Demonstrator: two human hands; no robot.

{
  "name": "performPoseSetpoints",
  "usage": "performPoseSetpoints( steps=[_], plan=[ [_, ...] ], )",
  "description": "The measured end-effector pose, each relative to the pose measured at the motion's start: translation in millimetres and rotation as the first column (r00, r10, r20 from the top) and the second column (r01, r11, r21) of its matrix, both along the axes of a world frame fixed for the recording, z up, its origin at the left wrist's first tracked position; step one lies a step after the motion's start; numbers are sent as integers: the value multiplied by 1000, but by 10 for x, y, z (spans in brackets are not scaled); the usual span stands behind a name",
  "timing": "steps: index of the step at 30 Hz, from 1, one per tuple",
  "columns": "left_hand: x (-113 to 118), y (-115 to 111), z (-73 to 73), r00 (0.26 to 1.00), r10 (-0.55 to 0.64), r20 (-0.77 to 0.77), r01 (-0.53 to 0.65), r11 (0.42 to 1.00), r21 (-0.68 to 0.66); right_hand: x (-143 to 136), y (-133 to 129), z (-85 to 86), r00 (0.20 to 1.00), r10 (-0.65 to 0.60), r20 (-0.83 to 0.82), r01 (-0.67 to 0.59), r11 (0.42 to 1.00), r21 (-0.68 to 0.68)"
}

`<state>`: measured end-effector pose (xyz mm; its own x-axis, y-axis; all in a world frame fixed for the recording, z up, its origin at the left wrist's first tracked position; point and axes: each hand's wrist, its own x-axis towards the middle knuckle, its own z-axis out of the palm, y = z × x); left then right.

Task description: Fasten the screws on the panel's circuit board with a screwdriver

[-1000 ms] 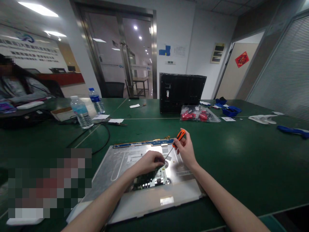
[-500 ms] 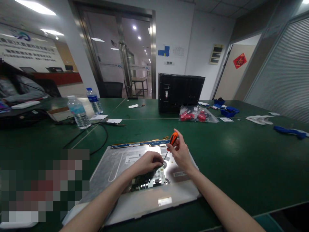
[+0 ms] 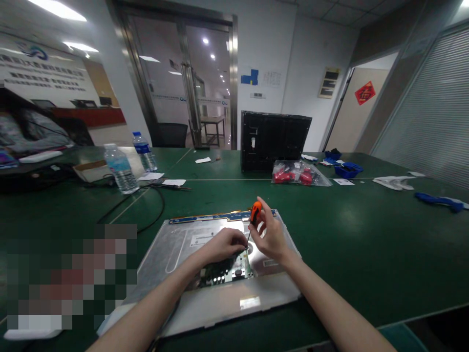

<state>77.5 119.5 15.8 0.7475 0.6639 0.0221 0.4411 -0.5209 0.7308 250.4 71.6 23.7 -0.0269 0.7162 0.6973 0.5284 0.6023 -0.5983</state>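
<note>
My right hand (image 3: 270, 233) is closed around the orange and black handle of a screwdriver (image 3: 255, 213). The shaft slants down, its tip at the upper right corner of a green circuit board (image 3: 229, 272). Close by that tip, my left hand (image 3: 226, 243) has its fingers curled and pinched together over the board's upper edge. Whatever lies between those fingers is hidden. The board sits on the silver metal back of a flat display panel (image 3: 205, 310), which lies on the table. A narrow blue circuit strip (image 3: 205, 219) runs along the panel's far edge.
On the green table (image 3: 359, 254), a black monitor casing (image 3: 274, 142) stands behind a plastic bag of red items (image 3: 301, 174). Water bottles (image 3: 122, 171) and a black cable (image 3: 161, 205) are at the left. Blue trays (image 3: 348, 170) and gloves (image 3: 394, 182) lie right. A person sits far left.
The screwdriver handle has swung left and become more upright, with my right hand moving along. My left hand stays about where it was.
</note>
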Motion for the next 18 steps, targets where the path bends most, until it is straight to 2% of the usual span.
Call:
performPoseSetpoints(
  steps=[8, 12, 18],
  plan=[
    [1, 8, -40, 1000, -10, 11, 10, 1000, 19, -14, 24, -88, 993, -81, 84, 69, 988, 142],
    [1, 0, -34, 1000, -12, 12, 11, 1000, 27, -8, 11, -54, 993, -43, 105, 27, 988, 153],
    [2, -13, -14, 1000, -8, -11, 9, 999, 38, -3, -8, 19, 996, 37, 79, -45, 994, 100]
  ],
)
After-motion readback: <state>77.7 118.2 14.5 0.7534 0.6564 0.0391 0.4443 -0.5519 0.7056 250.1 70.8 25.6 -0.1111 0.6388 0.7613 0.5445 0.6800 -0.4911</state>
